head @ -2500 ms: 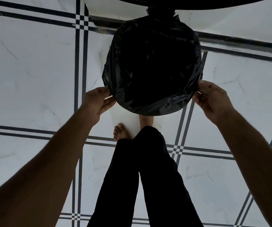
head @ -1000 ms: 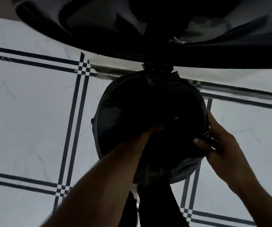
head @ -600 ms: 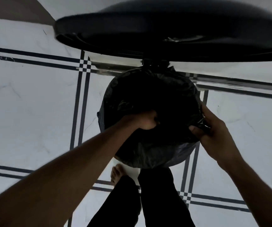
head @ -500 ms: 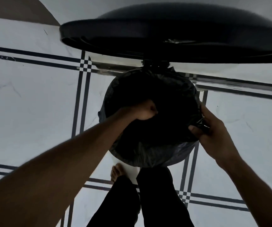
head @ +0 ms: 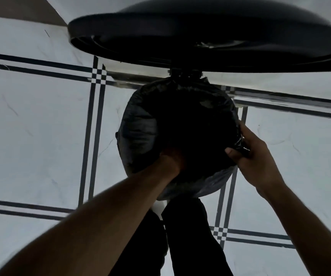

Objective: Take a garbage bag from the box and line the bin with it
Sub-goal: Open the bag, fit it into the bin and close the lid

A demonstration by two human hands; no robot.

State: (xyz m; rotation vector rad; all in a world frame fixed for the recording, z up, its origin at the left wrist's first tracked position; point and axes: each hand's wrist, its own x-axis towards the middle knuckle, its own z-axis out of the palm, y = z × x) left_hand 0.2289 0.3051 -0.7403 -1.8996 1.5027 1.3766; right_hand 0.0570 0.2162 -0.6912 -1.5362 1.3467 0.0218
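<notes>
Floor (head: 31, 136): white marble-look tiles with dark double lines
Bin (head: 134, 124): centre of view; lid (head: 200, 32) raised at 12 o'clock
Garbage bag (head: 200, 184): black, draped over the bin's rim
Left hand (head: 172, 160): reaches inside the bag; fingers hidden, grip cannot be told
Right hand (head: 254, 156): at 3 o'clock, pinching the bag's edge at the rim

Left hand (head: 171, 160) reaches inside the black garbage bag (head: 140, 128) lining the bin; right hand (head: 248, 156) pinches its rim.
</notes>
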